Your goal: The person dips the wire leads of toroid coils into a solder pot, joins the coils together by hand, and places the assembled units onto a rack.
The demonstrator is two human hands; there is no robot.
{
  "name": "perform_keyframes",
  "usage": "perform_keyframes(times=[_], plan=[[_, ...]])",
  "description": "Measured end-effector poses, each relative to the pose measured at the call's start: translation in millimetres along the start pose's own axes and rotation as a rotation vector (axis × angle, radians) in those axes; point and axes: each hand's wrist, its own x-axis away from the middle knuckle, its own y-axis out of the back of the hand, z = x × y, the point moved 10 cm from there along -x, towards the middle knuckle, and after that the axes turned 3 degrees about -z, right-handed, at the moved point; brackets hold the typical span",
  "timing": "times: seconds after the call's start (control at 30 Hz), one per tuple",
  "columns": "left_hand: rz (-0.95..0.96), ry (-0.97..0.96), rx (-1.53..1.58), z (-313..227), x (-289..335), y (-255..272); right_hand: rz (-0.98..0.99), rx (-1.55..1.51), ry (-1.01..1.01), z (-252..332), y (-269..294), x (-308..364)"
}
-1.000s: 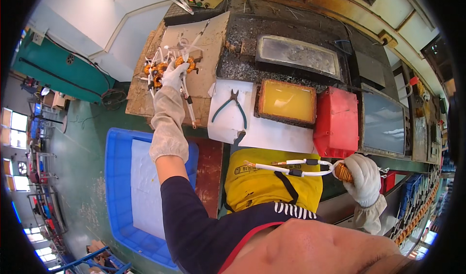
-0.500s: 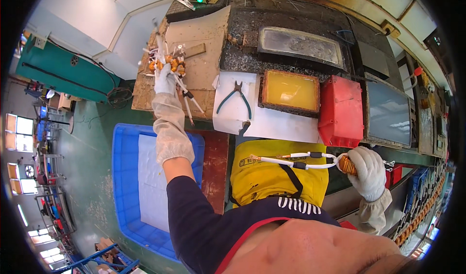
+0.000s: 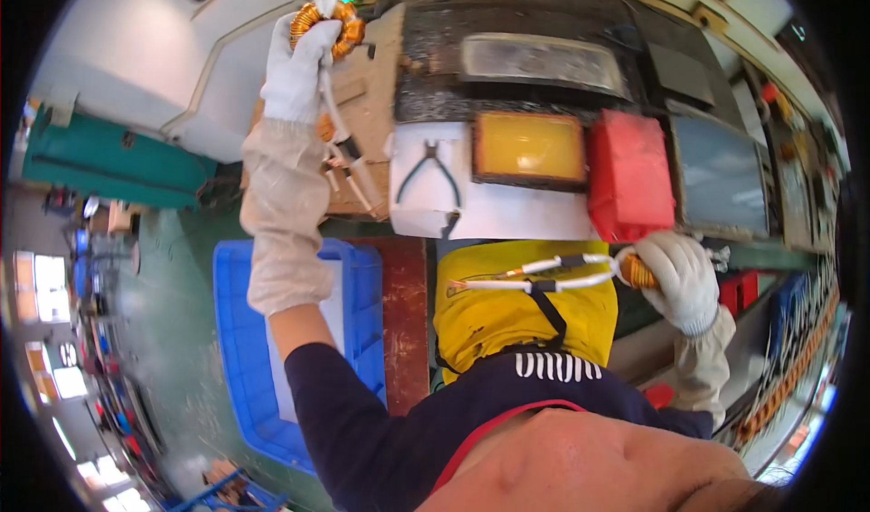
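The right hand (image 3: 678, 276), on the person's side of the red box (image 3: 632, 175), has its gloved fingers curled around a copper coil (image 3: 639, 272); whether glove and box touch cannot be told. The left hand (image 3: 299, 72), well to the left of the red box and farther out, pinches wound copper rings (image 3: 349, 32) between thumb and fingers. Between the hands, left of the red box, stand the yellow-filled tray (image 3: 530, 145), just beside it, and then open pliers (image 3: 430, 154) on white paper (image 3: 535, 208). A pale-topped tray (image 3: 544, 63) is beyond the red box; a grey panel (image 3: 720, 190) is right of it. Farther left lies cardboard (image 3: 372, 86), and a blue crate (image 3: 367, 304) sits left of the red box on the near side. The right-hand coil's white-sleeved leads (image 3: 571, 284) point left, their long axis running roughly crosswise, nearer the person than the red box.
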Motion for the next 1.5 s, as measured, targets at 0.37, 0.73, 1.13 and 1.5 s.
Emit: perform_keyframes(times=[0.37,0.73,1.13,1.5], plan=[[0.749,0.138,-0.647,38.0,132.5,-252.0,-0.116,0.058,-0.105,-44.8,5.6,29.6],[1.007,-0.071,-0.900,120.9,203.3,-408.7,-0.180,-0.032,-0.168,-91.7,-7.3,45.3],[1.234,-0.086,-0.837,116.6,203.3,-396.6,-0.224,-0.035,-0.205,-128.9,-48.9,18.0],[1.200,-0.123,-0.926,119.2,207.6,-392.0,-0.347,0.119,-0.265,-123.7,-27.7,10.1]])
